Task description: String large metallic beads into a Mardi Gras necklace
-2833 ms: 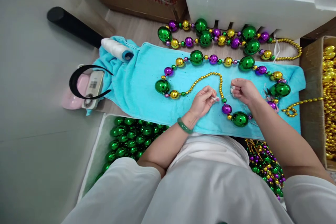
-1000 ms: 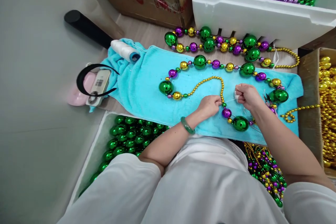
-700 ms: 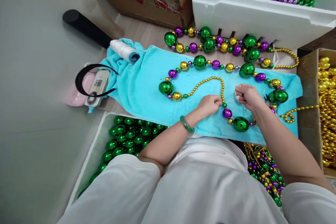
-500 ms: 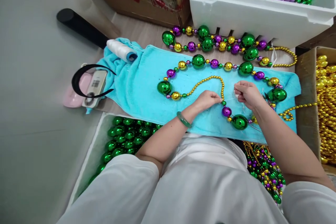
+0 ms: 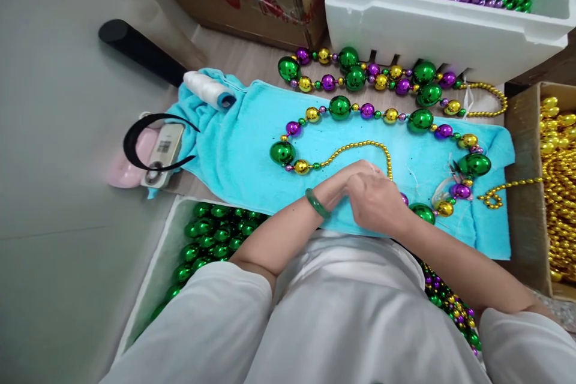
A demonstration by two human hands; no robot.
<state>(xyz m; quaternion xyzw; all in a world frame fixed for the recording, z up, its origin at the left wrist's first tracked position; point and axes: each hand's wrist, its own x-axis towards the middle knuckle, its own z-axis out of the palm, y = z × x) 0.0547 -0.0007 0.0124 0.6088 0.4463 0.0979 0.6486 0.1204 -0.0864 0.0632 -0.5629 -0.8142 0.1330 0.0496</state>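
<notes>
A necklace of green, purple and gold beads (image 5: 339, 108) lies in a loop on a turquoise towel (image 5: 252, 132). Its run of small gold beads (image 5: 355, 145) leads down to my hands. My left hand (image 5: 360, 170), with a green bangle at the wrist, is closed at the necklace, its fingertips mostly covered by the other hand. Crossing over it is my right hand (image 5: 375, 201), curled into a fist; what it grips is hidden now, though a thin thread ran to it a moment earlier. Loose thread ends (image 5: 413, 177) lie on the towel to the right.
A second necklace (image 5: 355, 78) lies behind the towel, before a white foam box (image 5: 441, 30) of beads. Gold beads fill a carton (image 5: 526, 192) at right. A thread spool (image 5: 209, 91) and black headband (image 5: 130, 144) are at left. Green beads (image 5: 220, 231) sit in a bin nearby.
My right hand has moved left and down, across my left hand, and curled into a fist. The gold bead run and the necklace's lower right part have shifted slightly right.
</notes>
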